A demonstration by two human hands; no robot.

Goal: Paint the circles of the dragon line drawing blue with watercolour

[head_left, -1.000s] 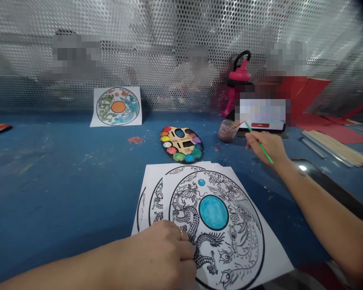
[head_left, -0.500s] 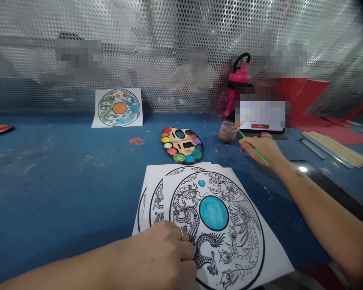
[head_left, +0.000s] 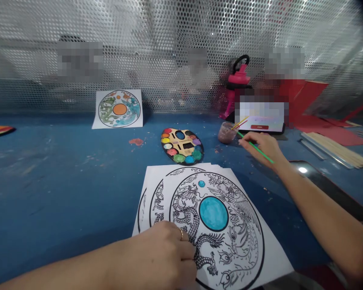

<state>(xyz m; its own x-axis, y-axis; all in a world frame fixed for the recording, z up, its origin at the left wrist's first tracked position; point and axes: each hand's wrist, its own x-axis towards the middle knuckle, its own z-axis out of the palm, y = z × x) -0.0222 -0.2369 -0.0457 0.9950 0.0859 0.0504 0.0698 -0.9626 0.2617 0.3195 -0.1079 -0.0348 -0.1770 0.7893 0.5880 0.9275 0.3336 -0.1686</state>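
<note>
pinching a thin green brush (head_left: 255, 147) between its fingers, the right hand (head_left: 264, 147) hovers just beside the murky rinse cup (head_left: 226, 132), brush tip toward the cup's rim. the left hand (head_left: 160, 257) lies loosely fisted, gripping nothing, on the lower left of the dragon drawing (head_left: 230, 233), the top sheet of a fanned stack at the front of the desk (head_left: 63, 173). beyond the stack sits the paint palette (head_left: 182, 146); a coloured sample sheet (head_left: 119, 108) leans against the mesh screen. as i judge it, a knock from the right hand could tip the cup and send dirty water toward the sheets, and a wet brush might drip on them.
</note>
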